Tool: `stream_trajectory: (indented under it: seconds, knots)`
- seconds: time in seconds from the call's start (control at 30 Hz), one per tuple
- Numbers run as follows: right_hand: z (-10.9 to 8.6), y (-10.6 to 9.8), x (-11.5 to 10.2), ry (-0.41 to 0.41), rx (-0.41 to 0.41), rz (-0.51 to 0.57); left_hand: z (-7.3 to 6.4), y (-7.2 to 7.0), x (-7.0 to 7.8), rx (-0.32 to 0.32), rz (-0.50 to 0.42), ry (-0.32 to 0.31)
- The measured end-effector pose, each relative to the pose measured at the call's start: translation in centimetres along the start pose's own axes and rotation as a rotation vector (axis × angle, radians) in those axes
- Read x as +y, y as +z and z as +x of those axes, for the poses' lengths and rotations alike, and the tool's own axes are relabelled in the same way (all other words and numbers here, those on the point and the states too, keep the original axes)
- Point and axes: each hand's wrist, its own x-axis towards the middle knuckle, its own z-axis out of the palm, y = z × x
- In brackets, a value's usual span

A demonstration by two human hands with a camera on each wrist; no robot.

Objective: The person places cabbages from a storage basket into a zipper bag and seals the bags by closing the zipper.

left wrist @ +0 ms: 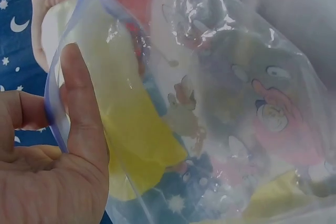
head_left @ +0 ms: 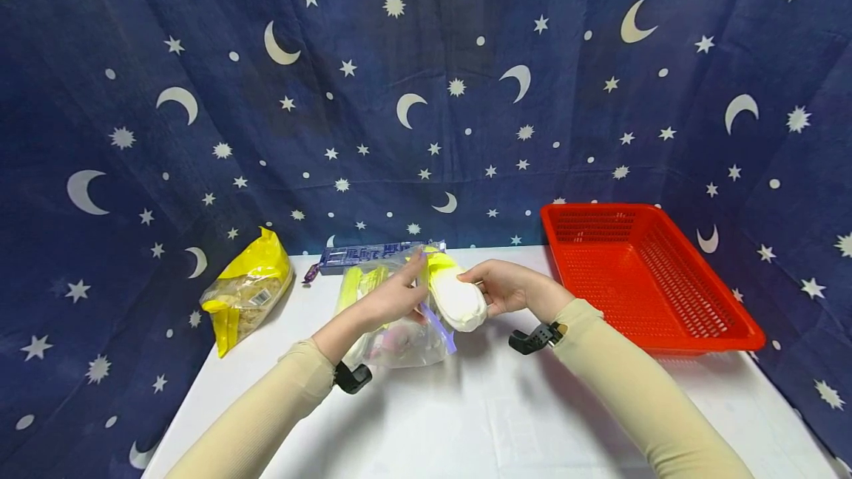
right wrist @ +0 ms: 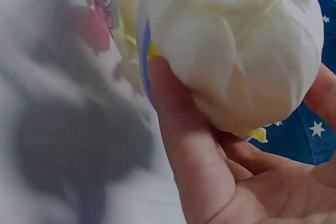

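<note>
My right hand [head_left: 502, 287] grips a napa cabbage [head_left: 459, 300] by its thick white base. Its yellow leafy end points away from me, into the mouth of a clear zip bag [head_left: 399, 353]. The cabbage base [right wrist: 236, 51] fills the top of the right wrist view, with fingers around it. My left hand [head_left: 399, 298] holds the bag's purple zip edge [left wrist: 52, 87], one finger lying along the plastic. Through the bag's cartoon-printed side, the yellow leaves [left wrist: 139, 145] show in the left wrist view. More yellow-green produce [head_left: 359, 283] shows at the bag's left side.
A red plastic basket [head_left: 639, 301] stands on the right of the white table [head_left: 426, 427]. On the left sits a yellow-and-clear food packet [head_left: 249, 290]. Behind the bag lie a long dark blue box [head_left: 359, 253] and a small purple wrapped piece [head_left: 310, 273]. A star-patterned curtain [head_left: 373, 131] hangs behind.
</note>
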Motion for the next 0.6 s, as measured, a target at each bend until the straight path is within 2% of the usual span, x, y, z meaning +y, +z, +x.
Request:
stream_trajectory:
  seconds: [0.13, 0.27, 0.6]
  knots:
    - [0.0, 0.0, 0.0, 0.007, -0.030, 0.085, 0.2, 0.5, -0.1, 0.000, 0.010, -0.014]
    - [0.1, 0.3, 0.0, 0.000, -0.041, 0.104, 0.4, 0.8, -0.2, -0.001, -0.009, -0.025]
    - [0.6, 1.3, 0.8, 0.004, 0.023, 0.096, 0.4, 0.9, 0.0, 0.006, -0.108, -0.049]
